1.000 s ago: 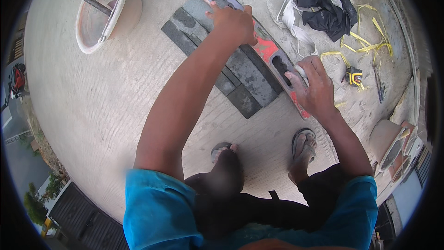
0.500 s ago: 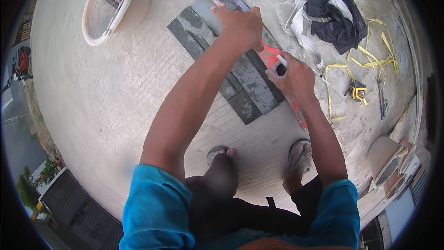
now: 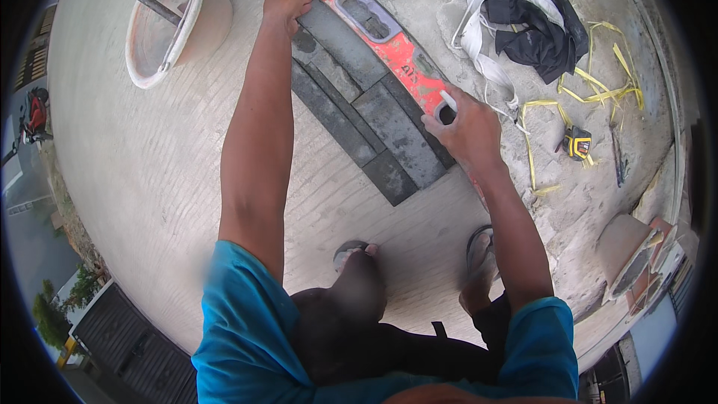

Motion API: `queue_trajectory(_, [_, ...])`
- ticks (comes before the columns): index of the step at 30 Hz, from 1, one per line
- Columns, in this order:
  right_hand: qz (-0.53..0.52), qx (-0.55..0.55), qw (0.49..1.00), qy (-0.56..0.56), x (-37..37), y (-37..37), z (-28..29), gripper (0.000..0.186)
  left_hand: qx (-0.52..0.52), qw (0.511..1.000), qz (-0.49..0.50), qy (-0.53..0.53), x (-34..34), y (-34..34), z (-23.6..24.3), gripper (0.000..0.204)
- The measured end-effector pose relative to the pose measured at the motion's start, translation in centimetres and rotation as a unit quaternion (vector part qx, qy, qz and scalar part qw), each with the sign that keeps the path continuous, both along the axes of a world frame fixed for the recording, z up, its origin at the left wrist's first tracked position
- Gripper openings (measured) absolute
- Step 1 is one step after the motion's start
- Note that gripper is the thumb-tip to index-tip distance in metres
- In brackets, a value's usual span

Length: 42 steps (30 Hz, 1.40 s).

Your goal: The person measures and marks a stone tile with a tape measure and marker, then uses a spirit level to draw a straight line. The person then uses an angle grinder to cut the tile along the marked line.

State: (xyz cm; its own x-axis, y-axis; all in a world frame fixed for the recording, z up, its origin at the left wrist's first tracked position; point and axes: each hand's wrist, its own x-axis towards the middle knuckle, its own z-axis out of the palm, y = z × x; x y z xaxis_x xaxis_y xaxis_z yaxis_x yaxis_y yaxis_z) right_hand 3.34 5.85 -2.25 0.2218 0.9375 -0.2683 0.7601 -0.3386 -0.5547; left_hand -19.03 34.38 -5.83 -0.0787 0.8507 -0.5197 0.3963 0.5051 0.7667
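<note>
My left hand (image 3: 288,1) has its fingers bent round the edge of a red spirit level (image 3: 410,62) near its far end, beside grey rectangular stone pieces (image 3: 400,135) laid together in strips on the concrete. The level lies lengthwise along their right side, with pale handle openings and grey smears. My right hand (image 3: 467,131) is closed on a short white stick (image 3: 447,98) and presses on the level near its close end, thumb beside a hole in it. Part of that end is hidden under my hand and forearm.
A white bucket (image 3: 168,45) with a bar stands upper left. Black cloth with white straps (image 3: 531,26), yellow plastic twine (image 3: 598,93), a tape measure (image 3: 577,144) and a thin dark tool (image 3: 620,157) lie at right. Pale containers (image 3: 624,251) sit lower right. My sandalled feet are below.
My left hand has moved from the middle of the level up and left to its far end, uncovering the middle. My right hand has shifted slightly left since a second ago.
</note>
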Motion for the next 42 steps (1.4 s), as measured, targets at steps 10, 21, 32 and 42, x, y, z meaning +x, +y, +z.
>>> queue_trajectory(10, [0.002, -0.021, 1.000, -0.022, 0.0, -0.4, -0.1, 0.062, -0.014, 0.997, -0.024, -0.070, -0.3, 0.7, -0.9, 0.051])
queue_trajectory(21, [0.000, 0.012, 1.000, -0.028, 0.1, -0.6, -0.5, 0.058, -0.012, 0.997, -0.036, -0.073, -0.2, 0.7, -1.3, 0.048])
queue_trajectory(32, [-0.004, 0.005, 1.000, -0.009, -0.2, -0.4, 0.0, 0.058, -0.007, 0.996, -0.026, -0.090, -0.9, 0.8, -1.4, 0.055])
queue_trajectory(42, [-0.004, -0.016, 0.999, -0.034, 0.2, -0.4, -0.5, 0.065, 0.301, 0.679, -0.634, 0.214, 5.7, -4.3, 5.2, 0.075])
